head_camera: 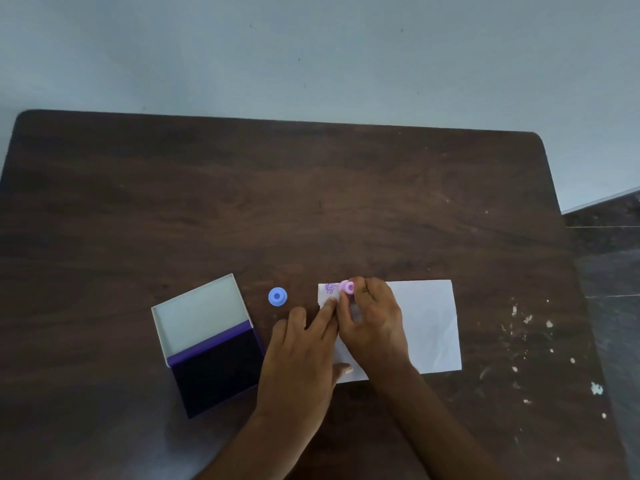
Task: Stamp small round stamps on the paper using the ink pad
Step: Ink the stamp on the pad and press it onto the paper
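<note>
A white sheet of paper lies on the dark wooden table. One purple stamped mark shows at its top left corner. My right hand pinches a small pink round stamp just right of that mark, at the paper's top edge. My left hand rests flat, its fingers pressing down the paper's left edge. A blue round stamp stands alone on the table between the paper and the ink pad. The open ink pad shows its dark purple pad, with the white lid hinged back.
White paint flecks speckle the table's right side. A pale blue wall rises behind the table's far edge. Dark floor shows past the right edge.
</note>
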